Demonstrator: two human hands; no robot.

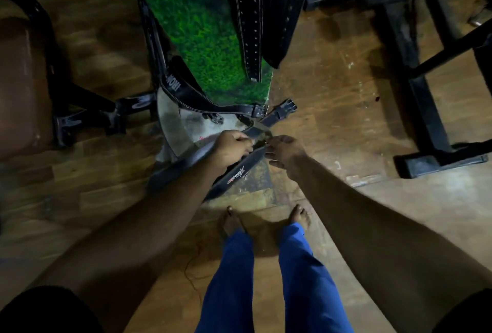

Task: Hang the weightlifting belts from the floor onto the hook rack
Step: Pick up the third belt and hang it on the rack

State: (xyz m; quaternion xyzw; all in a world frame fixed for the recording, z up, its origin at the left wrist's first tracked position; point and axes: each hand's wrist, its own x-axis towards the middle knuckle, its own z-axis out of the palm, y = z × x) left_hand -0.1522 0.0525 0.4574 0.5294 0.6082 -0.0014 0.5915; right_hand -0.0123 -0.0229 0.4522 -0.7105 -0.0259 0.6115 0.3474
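A black weightlifting belt with a red and white logo lies on the wooden floor in front of my bare feet. My left hand grips its upper part, fingers curled round the strap. My right hand pinches the same belt's edge just to the right. A second black belt with white lettering curls on the floor against the green wall, its buckle end lying behind my hands. Other black belts hang down the green wall above. The hook rack itself is out of view.
A brown padded bench on black legs stands at the left. Black metal gym equipment frames fill the right and upper right. A green grass-pattern wall panel rises straight ahead. My bare feet stand on the wooden floor.
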